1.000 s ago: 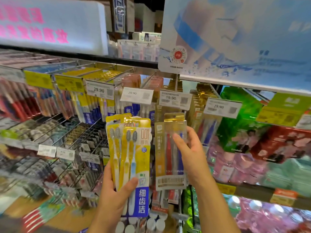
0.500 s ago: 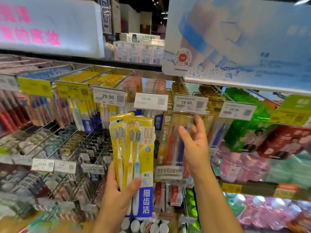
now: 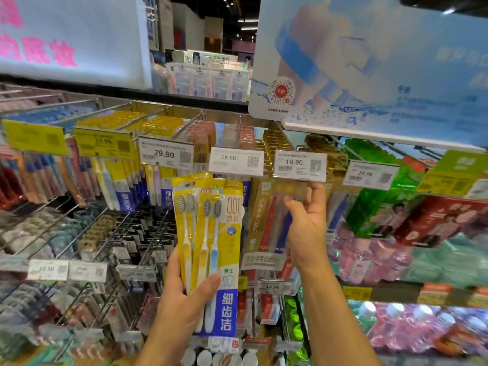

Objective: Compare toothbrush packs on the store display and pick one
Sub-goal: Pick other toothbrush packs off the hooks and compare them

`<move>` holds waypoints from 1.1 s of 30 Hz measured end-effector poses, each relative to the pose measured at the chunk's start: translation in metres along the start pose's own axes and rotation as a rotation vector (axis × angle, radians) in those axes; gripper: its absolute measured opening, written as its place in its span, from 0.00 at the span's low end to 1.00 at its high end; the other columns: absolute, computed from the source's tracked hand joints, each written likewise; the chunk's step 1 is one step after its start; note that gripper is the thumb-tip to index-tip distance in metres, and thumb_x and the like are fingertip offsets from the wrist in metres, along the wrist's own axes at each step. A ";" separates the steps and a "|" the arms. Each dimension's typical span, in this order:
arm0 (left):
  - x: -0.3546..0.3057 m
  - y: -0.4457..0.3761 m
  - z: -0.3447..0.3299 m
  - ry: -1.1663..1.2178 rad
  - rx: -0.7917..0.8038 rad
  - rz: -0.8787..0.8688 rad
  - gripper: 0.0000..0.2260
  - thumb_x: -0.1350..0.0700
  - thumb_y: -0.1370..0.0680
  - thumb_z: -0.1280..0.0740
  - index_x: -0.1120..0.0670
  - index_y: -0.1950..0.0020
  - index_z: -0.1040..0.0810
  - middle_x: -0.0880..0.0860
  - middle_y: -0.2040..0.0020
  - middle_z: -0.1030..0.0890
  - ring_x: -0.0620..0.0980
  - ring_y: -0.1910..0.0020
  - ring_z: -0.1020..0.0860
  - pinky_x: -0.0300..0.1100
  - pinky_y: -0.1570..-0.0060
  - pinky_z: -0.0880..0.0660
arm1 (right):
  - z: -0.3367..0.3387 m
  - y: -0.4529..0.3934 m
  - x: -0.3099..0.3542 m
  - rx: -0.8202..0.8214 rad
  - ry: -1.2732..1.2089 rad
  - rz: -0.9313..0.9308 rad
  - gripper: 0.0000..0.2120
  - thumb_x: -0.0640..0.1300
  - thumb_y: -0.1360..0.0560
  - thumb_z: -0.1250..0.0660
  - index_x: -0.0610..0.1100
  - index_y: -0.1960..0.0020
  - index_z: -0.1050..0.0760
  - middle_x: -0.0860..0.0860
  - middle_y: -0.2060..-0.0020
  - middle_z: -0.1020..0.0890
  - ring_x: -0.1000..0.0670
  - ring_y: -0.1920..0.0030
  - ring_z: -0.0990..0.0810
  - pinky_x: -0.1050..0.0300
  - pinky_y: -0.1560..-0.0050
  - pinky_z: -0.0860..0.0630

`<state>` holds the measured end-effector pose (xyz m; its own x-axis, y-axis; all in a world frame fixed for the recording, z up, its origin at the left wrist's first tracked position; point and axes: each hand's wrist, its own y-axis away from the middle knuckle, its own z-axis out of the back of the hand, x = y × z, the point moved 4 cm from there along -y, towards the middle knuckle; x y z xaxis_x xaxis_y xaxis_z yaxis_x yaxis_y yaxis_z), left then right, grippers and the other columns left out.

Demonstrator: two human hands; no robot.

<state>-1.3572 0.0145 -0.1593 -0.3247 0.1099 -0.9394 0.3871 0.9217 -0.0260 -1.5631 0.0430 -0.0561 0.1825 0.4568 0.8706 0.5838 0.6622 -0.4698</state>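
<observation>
My left hand (image 3: 184, 307) grips two overlapping yellow toothbrush packs (image 3: 232, 260) by their lower part and holds them upright in front of the display. Each has a blue band at the bottom. My right hand (image 3: 306, 233) is raised against a gold toothbrush pack (image 3: 264, 220) with red and blue brushes. Its thumb lies on the pack's front and its fingers reach up behind the top. That pack sits flat against the hanging gold row, just under the 19.90 price tag (image 3: 299, 165). Whether it hangs on the peg is hidden.
Rows of toothbrush packs hang on metal pegs (image 3: 184, 128) with price tags 29.90 (image 3: 165, 154) and 29.90 (image 3: 236, 161). Wire racks of small items (image 3: 105, 233) fill the left. Green and red boxes (image 3: 396, 215) and pink bottles (image 3: 369, 254) stand right. A blue sign (image 3: 369, 62) overhangs.
My right hand has carried the gold pack up and back, from beside the yellow packs to the hanging row under the 19.90 tag. My left hand has kept the yellow packs in place.
</observation>
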 end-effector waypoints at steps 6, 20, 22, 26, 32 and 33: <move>0.003 -0.003 -0.003 -0.018 -0.006 0.017 0.27 0.51 0.32 0.25 0.30 0.39 0.28 0.46 0.47 0.12 0.53 0.52 0.12 0.44 0.63 0.16 | -0.002 -0.006 0.003 -0.006 0.096 0.023 0.26 0.49 0.24 0.35 0.83 0.44 0.29 0.71 0.40 0.19 0.59 0.34 0.22 0.41 0.27 0.27; 0.003 -0.008 -0.005 -0.003 0.032 -0.013 0.35 0.36 0.42 0.17 0.26 0.39 0.28 0.44 0.44 0.13 0.53 0.49 0.12 0.44 0.60 0.16 | 0.005 -0.015 -0.002 -0.049 0.163 -0.013 0.20 0.45 0.16 0.35 0.73 0.41 0.29 0.75 0.43 0.21 0.68 0.36 0.25 0.57 0.30 0.28; 0.004 -0.008 -0.006 -0.017 0.021 -0.002 0.29 0.47 0.33 0.24 0.29 0.37 0.30 0.43 0.45 0.13 0.51 0.50 0.12 0.43 0.61 0.16 | 0.004 -0.017 -0.004 -0.050 0.172 -0.033 0.18 0.46 0.17 0.34 0.72 0.41 0.29 0.71 0.41 0.21 0.65 0.35 0.24 0.56 0.30 0.28; 0.004 -0.008 -0.007 -0.023 0.014 0.001 0.29 0.52 0.31 0.27 0.31 0.35 0.30 0.44 0.45 0.13 0.52 0.50 0.12 0.43 0.61 0.16 | 0.001 -0.017 -0.006 -0.154 0.268 -0.005 0.17 0.50 0.21 0.32 0.75 0.49 0.27 0.60 0.42 0.22 0.60 0.41 0.22 0.54 0.37 0.26; 0.001 -0.005 -0.003 -0.012 0.004 0.002 0.39 0.42 0.36 0.20 0.33 0.28 0.34 0.46 0.42 0.14 0.53 0.49 0.13 0.43 0.60 0.16 | 0.007 -0.011 -0.001 -0.364 0.259 0.017 0.16 0.42 0.23 0.26 0.51 0.38 0.26 0.57 0.49 0.18 0.57 0.49 0.19 0.61 0.46 0.21; 0.001 -0.005 -0.002 -0.014 0.000 -0.001 0.36 0.46 0.33 0.23 0.34 0.27 0.34 0.45 0.42 0.14 0.52 0.49 0.13 0.43 0.60 0.16 | 0.007 -0.009 -0.001 -0.375 0.275 0.017 0.15 0.42 0.23 0.26 0.50 0.39 0.25 0.56 0.49 0.18 0.55 0.47 0.19 0.58 0.43 0.21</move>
<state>-1.3614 0.0106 -0.1592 -0.3129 0.1035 -0.9441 0.3866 0.9219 -0.0270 -1.5741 0.0404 -0.0538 0.3679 0.2582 0.8933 0.8153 0.3724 -0.4434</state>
